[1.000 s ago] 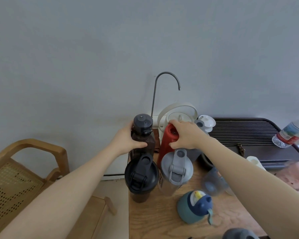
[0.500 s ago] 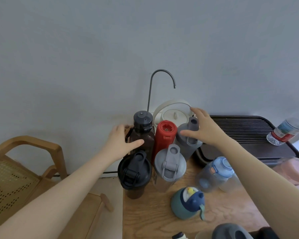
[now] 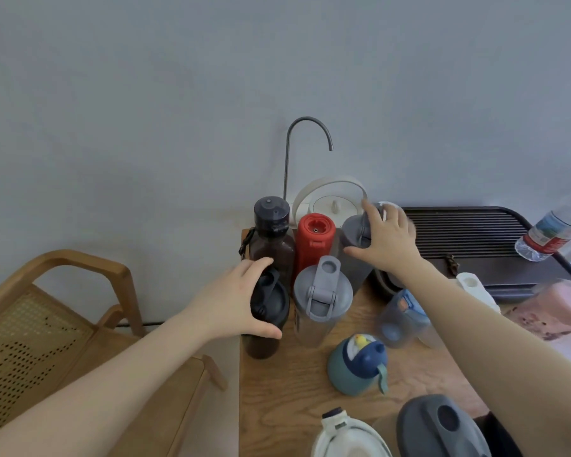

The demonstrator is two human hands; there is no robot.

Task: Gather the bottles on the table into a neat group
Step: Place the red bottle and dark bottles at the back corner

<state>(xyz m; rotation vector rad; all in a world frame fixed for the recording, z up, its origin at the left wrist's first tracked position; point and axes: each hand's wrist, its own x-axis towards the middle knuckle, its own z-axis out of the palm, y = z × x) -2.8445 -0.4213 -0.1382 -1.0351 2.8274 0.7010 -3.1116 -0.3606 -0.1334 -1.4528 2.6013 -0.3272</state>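
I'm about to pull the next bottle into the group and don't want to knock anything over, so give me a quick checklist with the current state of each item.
1. Left hand wrapped around black shaker: ok.
2. Right hand on grey bottle beside red bottle: ok.
3. Grouped bottles upright: ok.
4. Black shaker clear of the table edge: not ok, it stands right at the left edge.
5. Teal kids' bottle gathered: not ok, it stands apart.
6. Blue-lidded clear bottle upright: cannot tell, the right forearm partly covers it.
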